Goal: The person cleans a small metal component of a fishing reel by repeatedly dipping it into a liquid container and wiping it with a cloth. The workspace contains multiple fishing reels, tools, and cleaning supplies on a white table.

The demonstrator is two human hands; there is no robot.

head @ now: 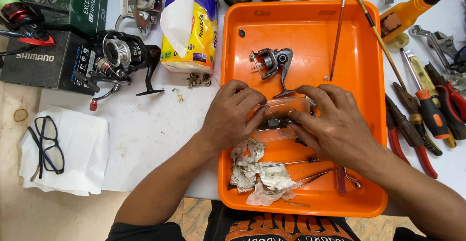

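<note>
At mid-frame, inside the orange tray [233,76], both hands close on a small clear plastic tub [280,119]: left hand [233,116] and right hand [330,124] each wrap an end, fingers curled tight. It looks light, thin-walled and flexible, best held by its ends. A reel body [272,66] sits just above, crumpled tissue [257,173] below.

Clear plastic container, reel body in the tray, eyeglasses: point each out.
clear plastic container [280,109], head view, on its top face between both hands.
reel body [273,62], head view, on its metal housing in the orange tray.
eyeglasses [48,146], head view, on the frame's bridge, on the white tissue.
</note>
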